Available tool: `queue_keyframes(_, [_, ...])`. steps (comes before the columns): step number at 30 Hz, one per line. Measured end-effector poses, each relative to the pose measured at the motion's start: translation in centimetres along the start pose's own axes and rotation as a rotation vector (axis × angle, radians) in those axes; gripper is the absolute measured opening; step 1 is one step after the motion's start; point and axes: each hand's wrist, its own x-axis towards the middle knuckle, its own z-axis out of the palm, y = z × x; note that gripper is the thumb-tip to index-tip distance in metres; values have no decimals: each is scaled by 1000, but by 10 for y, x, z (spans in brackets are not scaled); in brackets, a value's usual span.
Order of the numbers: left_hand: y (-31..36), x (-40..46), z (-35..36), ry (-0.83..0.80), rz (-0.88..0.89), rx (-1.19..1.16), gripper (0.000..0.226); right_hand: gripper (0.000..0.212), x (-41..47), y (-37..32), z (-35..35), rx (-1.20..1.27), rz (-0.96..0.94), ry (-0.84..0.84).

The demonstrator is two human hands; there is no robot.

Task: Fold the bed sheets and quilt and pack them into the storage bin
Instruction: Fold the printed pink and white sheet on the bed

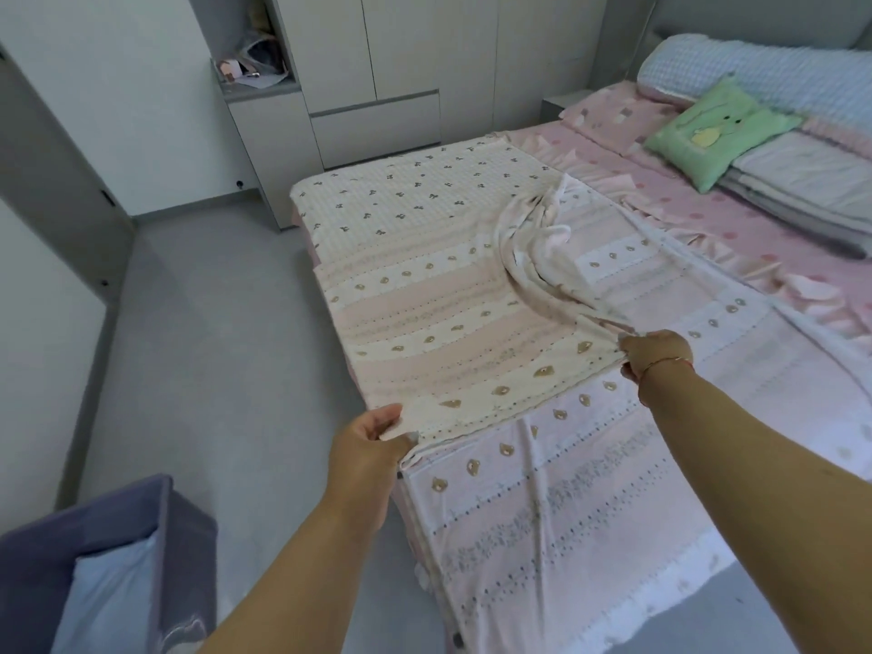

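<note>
Sheet (472, 332), one, pinched by two hands (373, 431) (656, 354).

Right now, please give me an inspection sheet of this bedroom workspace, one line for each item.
Surface: bed with a pink sheet, mostly covered by bedding.
Job's things: striped quilt spread on the bed, its near edge lifted and partly folded over; purple storage bin on the floor at lower left, something pale blue inside.
Clutter: green pillow, blue blanket roll, folded grey bedding at the head end.
Grippers: left hand and right hand each grip the quilt edge.
Cables: nothing seen.
Surroundings: grey wardrobe, grey floor.
</note>
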Motion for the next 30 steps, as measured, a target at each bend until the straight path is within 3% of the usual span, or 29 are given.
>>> queue_keyframes(7, [-46,-32,31,212,-12,148,49,27,19,28,-28,-73,-52,-162])
queue_keyframes(14, [-100,-59,60,399,-248,177,76,20,23,70,-65,-83,-102,-260])
queue_keyframes(16, [-106,-74,68,436,-259,190,66,18,21,81,-75,-88,-103,-278])
queue_keyframes(20, [-123,-102,77,469,-259,208,25,19,15,105,-95,-126,-80,-310])
queue_keyframes(30, [-167,-167,90,530,-225,204,8,17,-14,146,-142,-152,-132,-314])
